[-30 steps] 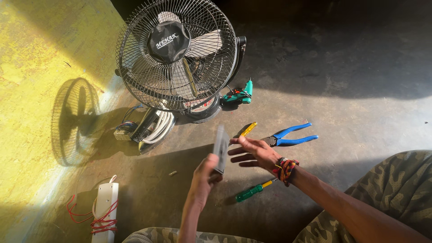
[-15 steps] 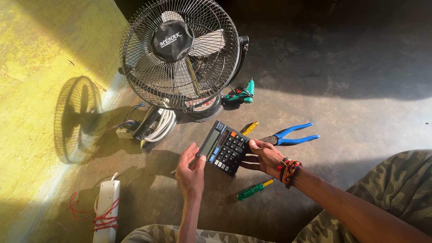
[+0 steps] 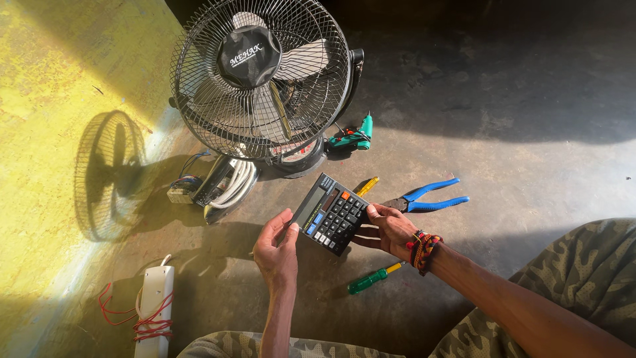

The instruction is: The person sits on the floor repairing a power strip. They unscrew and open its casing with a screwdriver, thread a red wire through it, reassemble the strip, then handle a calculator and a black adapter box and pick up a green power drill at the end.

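Black plastic with rows of dark keys and a few coloured ones: the calculator (image 3: pixel 330 213) is near the middle of the frame, lifted above the concrete floor (image 3: pixel 530 166) and tilted with its keys facing up. Both hands are grasping it. The left hand (image 3: pixel 277 250) takes the lower left edge, with the thumb on the face. The right hand (image 3: pixel 391 229) takes the right edge, and a beaded bracelet (image 3: pixel 424 248) is around its wrist.

Just right of the calculator, pliers with blue handles (image 3: pixel 430 197) lie on the floor, and a yellow screwdriver handle (image 3: pixel 366 186) shows behind the calculator's upper corner. Below the right hand lies a green screwdriver (image 3: pixel 371 278). A table fan with a wire grille (image 3: pixel 258 79) stands in the upper middle of the frame, with a small green tool (image 3: pixel 358 134) beside its base. At the lower left there is a white power strip (image 3: pixel 154 308) with red wire (image 3: pixel 126 318) around it.
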